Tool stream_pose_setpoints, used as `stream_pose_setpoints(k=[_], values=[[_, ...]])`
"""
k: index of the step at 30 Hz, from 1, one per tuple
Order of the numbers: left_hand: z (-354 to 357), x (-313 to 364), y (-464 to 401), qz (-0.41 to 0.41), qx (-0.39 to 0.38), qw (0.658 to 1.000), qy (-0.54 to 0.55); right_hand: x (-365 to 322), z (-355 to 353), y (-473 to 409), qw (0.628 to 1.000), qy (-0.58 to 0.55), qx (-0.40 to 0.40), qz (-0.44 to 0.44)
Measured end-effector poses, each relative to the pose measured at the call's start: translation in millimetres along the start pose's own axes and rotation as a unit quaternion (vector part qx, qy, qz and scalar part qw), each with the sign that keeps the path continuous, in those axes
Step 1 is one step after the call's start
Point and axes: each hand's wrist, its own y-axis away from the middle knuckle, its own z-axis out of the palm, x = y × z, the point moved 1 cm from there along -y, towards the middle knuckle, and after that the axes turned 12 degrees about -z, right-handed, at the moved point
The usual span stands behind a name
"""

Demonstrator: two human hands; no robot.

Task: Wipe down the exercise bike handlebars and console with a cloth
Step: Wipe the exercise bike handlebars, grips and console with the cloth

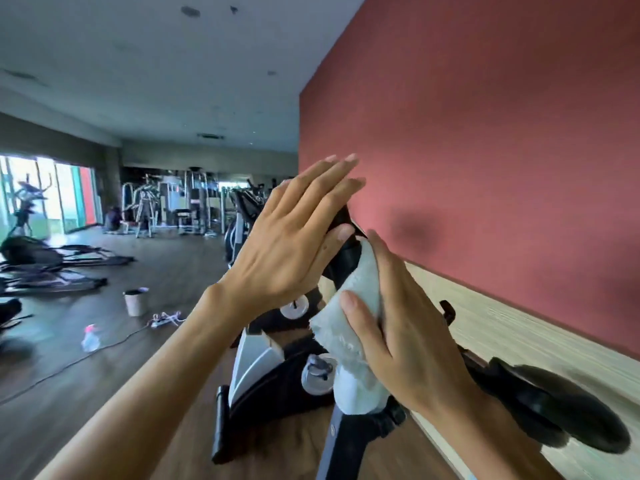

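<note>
Mid-wipe on the bike's black upper part (341,258).
Right hand (408,327) grips the cloth (349,306) around it; left hand (294,237) braces flat, fingers straight. Next, probably slide along.

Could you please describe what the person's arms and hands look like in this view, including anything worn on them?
Both forearms are bare, with no sleeves in view. The left hand and right hand wear no gloves, rings, watch or bracelets that show. The fingernails are short and unpainted.

I'm pressing a white cloth (360,303) on the black console (343,251); bike (263,368) showing black and white, wall (485,133) showing red over pale striped panelling (502,317), floor (86,393) showing dark brown wood.
</note>
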Motion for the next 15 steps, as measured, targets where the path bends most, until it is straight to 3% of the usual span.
stream_pose_setpoints(k=[2,8,15], values=[[-2,3,0,-0.008,-0.001,1.0,-0.029,8,-2,9,0.999,-0.037,-0.024,-0.014],[-4,19,-1,-0.066,-0.029,0.995,-0.064,33,-17,32,0.991,0.005,-0.084,-0.103],[-10,41,3,-0.14,-0.041,0.979,-0.145,49,-15,-9,0.954,-0.191,-0.199,-0.117]])
